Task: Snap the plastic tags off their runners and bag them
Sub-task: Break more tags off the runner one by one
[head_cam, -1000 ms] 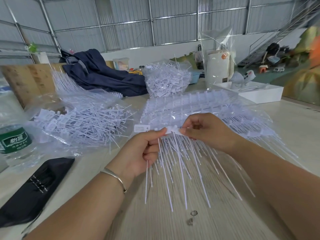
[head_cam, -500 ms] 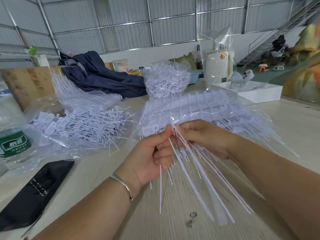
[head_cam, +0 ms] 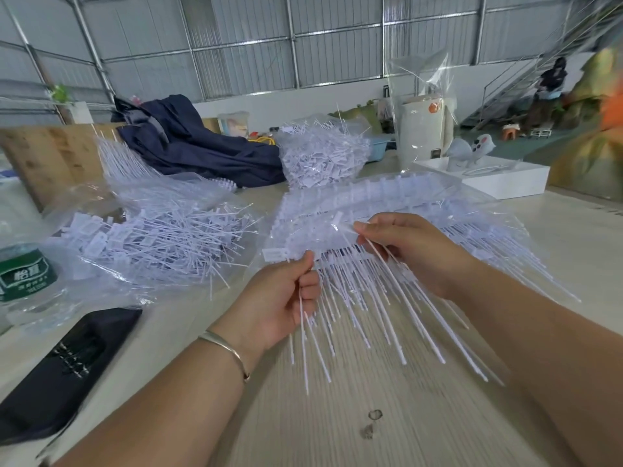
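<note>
I hold a white runner of plastic tags (head_cam: 340, 298) above the table, its long thin tails fanning down toward me. My left hand (head_cam: 281, 299) pinches the runner's left end, thumb on top, with a tail running through the fist. My right hand (head_cam: 413, 251) grips several tags at their heads, lifted a little above the runner. Behind my hands lies a clear bag of unsnapped runners (head_cam: 421, 210). To the left, an open clear bag of loose tags (head_cam: 151, 244) lies on the table.
A tied bag of tags (head_cam: 320, 156) stands at the back, next to a dark blue garment (head_cam: 195, 143). A water bottle (head_cam: 23, 274) and a black pouch (head_cam: 57, 372) are at left. A white box (head_cam: 505, 178) and a wrapped white canister (head_cam: 423, 129) sit back right.
My hands, close together half a second ago, have moved apart. The right hand has pulled several tags up and to the right while the left stays on the runner's end.
</note>
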`<state>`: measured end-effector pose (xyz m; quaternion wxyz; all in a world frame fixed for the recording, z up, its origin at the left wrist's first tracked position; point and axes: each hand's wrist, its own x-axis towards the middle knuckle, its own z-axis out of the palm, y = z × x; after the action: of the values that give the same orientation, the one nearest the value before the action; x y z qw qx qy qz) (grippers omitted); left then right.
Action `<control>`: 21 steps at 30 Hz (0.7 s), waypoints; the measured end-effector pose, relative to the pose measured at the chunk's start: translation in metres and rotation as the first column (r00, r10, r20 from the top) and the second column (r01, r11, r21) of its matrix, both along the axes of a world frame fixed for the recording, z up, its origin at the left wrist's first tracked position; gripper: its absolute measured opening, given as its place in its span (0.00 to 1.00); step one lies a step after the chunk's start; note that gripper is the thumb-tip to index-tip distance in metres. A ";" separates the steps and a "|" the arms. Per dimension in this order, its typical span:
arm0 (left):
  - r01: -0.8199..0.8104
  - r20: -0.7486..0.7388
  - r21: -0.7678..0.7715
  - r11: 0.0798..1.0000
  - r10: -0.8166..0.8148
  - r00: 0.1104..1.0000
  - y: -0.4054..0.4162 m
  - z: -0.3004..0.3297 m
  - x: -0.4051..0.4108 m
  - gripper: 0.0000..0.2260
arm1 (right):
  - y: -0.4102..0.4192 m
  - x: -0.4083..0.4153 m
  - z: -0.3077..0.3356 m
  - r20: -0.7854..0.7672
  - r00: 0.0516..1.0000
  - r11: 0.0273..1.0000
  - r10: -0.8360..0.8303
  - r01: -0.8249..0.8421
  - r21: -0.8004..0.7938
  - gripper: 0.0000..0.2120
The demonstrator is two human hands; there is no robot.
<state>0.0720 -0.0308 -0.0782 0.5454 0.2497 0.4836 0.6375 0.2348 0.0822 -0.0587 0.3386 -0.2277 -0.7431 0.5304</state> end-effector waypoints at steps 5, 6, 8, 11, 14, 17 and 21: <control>-0.103 -0.100 0.075 0.992 0.110 0.989 -0.001 0.002 -0.002 0.19 | -0.001 -0.001 -0.002 0.039 0.999 0.999 0.007 -0.009 0.047 0.27; -0.132 -0.102 0.100 0.986 0.142 0.985 -0.002 0.003 -0.003 0.20 | -0.001 0.000 -0.002 0.049 0.999 0.999 0.006 -0.008 0.051 0.27; -0.153 -0.085 0.115 0.981 0.164 0.983 -0.003 0.005 -0.005 0.19 | -0.002 -0.001 -0.004 0.074 0.997 0.998 -0.001 -0.003 0.063 0.22; -0.132 -0.029 0.067 0.989 0.134 0.991 -0.004 0.004 -0.006 0.22 | -0.005 -0.002 -0.005 0.090 0.996 0.994 -0.007 -0.002 0.108 0.20; -0.060 -0.045 0.043 0.997 0.062 0.997 -0.003 0.002 -0.001 0.22 | -0.008 -0.003 -0.006 0.112 0.994 0.990 -0.010 -0.006 0.140 0.23; 0.003 -0.169 0.068 0.998 0.008 0.986 -0.004 0.004 0.006 0.21 | -0.008 -0.004 -0.009 0.103 0.995 0.988 -0.012 -0.004 0.155 0.19; -0.027 -0.245 0.102 0.994 0.052 0.968 -0.005 0.001 0.005 0.13 | -0.005 -0.002 -0.008 0.091 0.996 0.988 0.014 -0.028 0.152 0.18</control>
<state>0.0773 -0.0357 -0.0773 0.4553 0.3436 0.5210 0.6350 0.2331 0.0774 -0.0665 0.3160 -0.2168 -0.7984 0.4644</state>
